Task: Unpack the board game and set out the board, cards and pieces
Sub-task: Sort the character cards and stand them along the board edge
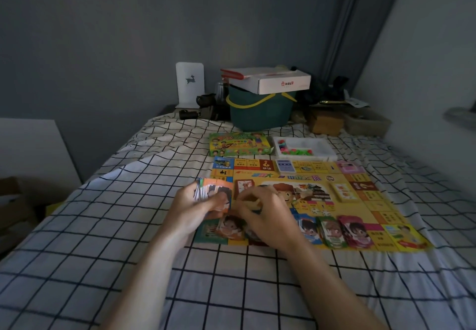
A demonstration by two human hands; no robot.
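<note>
Now cards are being handled over the board's near-left corner on the bed.
Head view — the left hand (198, 202) grips a fanned stack of cards (213, 191); the right hand (265, 213) has its fingers curled, pinching something small and pale I cannot identify. The board (360, 216) lies flat on the checked bedsheet (128, 226), card piles along its near edge — game box (238, 144) and white tray (304, 148) sit just beyond its far edge.

I see a white bed sheet (128, 226) crossed by a black grid. The board (365, 200) is mostly yellow. Behind it, a green box (238, 144) and a dark green basket (260, 113) with yellow handle.
</note>
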